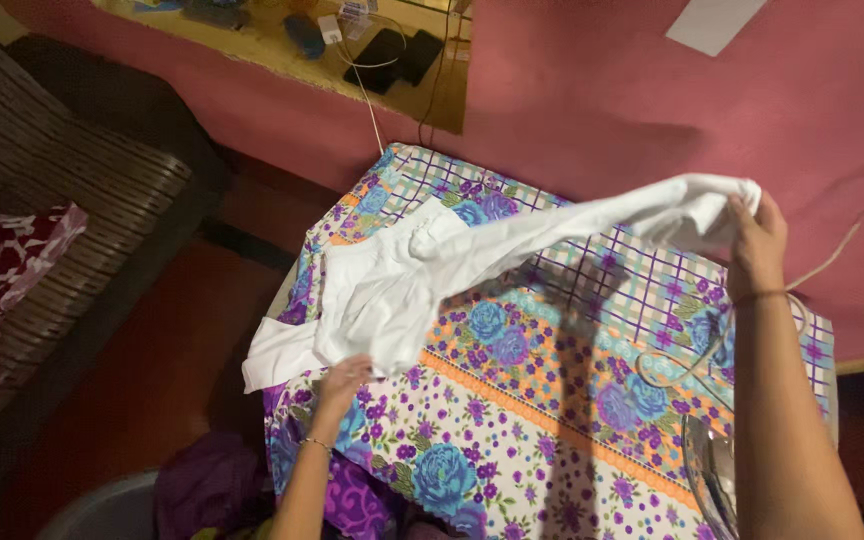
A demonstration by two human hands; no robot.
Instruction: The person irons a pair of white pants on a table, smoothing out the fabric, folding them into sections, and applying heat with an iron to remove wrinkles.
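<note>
Both hands hold a white garment (422, 275) stretched over the floral tabletop (512, 440): left hand (344, 376), lower centre of the frame, grips its lower edge; right hand (757, 245), upper right, pinches the other end raised. Cord (687, 365) lies at right.

Both hands (552, 310) gripping white garment (422, 280), floral cloth (512, 440)
</note>
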